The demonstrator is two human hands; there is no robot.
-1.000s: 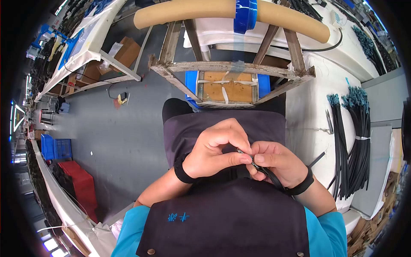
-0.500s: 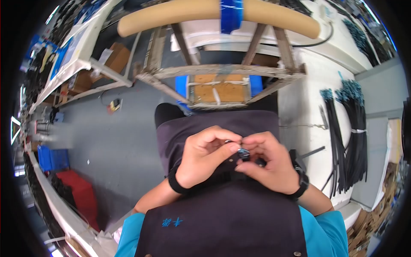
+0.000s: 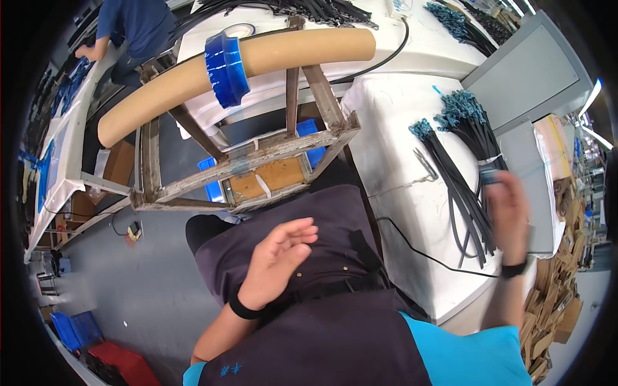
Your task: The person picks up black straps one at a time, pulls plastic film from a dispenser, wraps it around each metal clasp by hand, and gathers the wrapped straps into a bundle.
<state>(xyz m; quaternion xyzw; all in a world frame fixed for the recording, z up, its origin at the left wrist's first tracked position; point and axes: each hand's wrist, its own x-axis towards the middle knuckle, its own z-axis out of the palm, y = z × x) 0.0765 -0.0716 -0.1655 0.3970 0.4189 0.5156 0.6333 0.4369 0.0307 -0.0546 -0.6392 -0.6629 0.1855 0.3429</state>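
Note:
My left hand (image 3: 273,264) hovers above the dark apron (image 3: 335,225) with its fingers apart and nothing in it. At the right, my right hand (image 3: 510,215) is blurred by motion, beside a bundle of black straps (image 3: 479,138) with teal ends. A small dark teal piece shows at its fingertips; whether the hand grips it is unclear. Another bunch of black straps (image 3: 447,174) lies to the left of that bundle on the white-covered table (image 3: 386,122). A pair of metal snips (image 3: 425,164) rests beside the straps.
In front stands a worn metal frame (image 3: 238,166) carrying a cardboard tube (image 3: 302,51) with blue tape (image 3: 225,69). A person in blue (image 3: 138,29) is at the upper left. A black cord (image 3: 425,254) crosses the table's near side. Blue crates (image 3: 76,328) stand at the lower left.
My hands have parted. My right hand has moved far right to the strap bundle, and my left hand has opened. The view has turned to the right, and a person has appeared at the upper left.

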